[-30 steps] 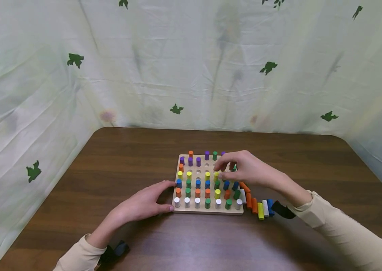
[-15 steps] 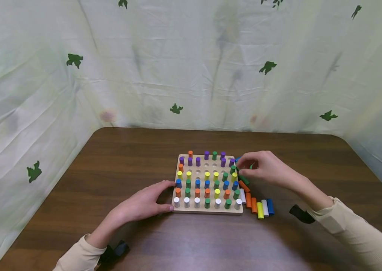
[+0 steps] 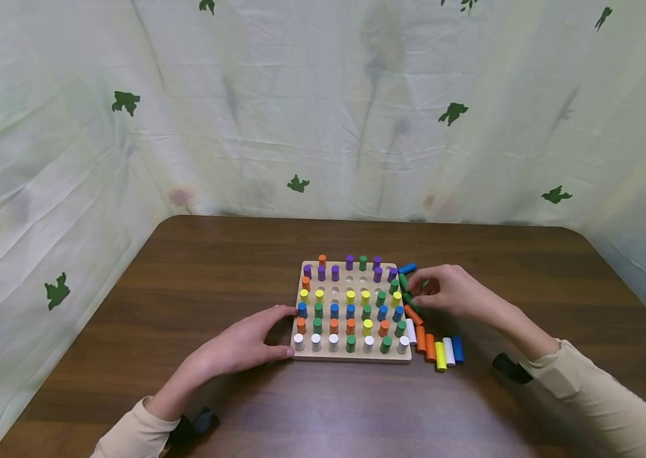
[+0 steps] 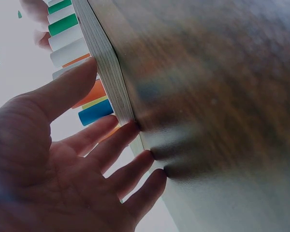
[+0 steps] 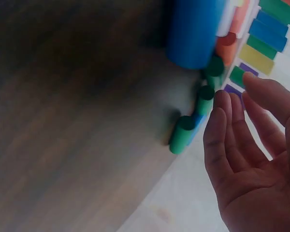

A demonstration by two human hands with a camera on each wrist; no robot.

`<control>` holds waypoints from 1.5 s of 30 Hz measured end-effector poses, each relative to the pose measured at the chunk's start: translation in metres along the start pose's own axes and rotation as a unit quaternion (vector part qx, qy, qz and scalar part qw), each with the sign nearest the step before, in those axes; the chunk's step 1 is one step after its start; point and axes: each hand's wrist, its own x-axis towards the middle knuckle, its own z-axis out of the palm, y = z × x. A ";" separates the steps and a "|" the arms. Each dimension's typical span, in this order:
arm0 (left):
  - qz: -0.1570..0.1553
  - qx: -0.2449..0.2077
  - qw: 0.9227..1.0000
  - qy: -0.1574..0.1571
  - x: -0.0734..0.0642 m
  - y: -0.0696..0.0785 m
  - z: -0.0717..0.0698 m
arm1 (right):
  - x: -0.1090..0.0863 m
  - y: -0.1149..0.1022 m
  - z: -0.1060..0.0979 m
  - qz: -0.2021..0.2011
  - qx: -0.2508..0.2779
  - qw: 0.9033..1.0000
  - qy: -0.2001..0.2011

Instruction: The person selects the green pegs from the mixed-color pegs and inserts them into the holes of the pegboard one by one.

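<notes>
A pale wooden pegboard (image 3: 351, 359) stands in the middle, with rows of coloured pegs upright in its holes. My left hand (image 3: 243, 340) steadies its left edge, fingers extended; in the left wrist view the thumb and fingertips are at the board's side (image 4: 104, 53). My right hand (image 3: 443, 289) is low beside the board's right edge, close over the loose green pegs (image 3: 411, 303). In the right wrist view its fingers are slightly bent and the thumb stands apart, nothing between them, near a green peg (image 5: 205, 99). Some holes (image 3: 349, 278) toward the back have no peg.
Loose pegs lie along the board's right side: a blue peg (image 3: 407, 268) at the back, then green, orange (image 3: 412, 314) and white ones. Further front are a yellow peg (image 3: 440, 356) and another blue peg (image 3: 457, 350). The brown table (image 3: 231, 248) ends before a pale curtain (image 3: 357, 127).
My right hand has moved right, off the board's yellow-peg row, then lowered slightly toward the loose green pegs. A green peg in that row now shows where the hand was. The left hand stays put.
</notes>
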 end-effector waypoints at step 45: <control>0.001 -0.003 1.000 -0.004 0.000 -0.001 0.000 | -0.009 0.001 0.002 -0.024 -0.022 0.999 -0.006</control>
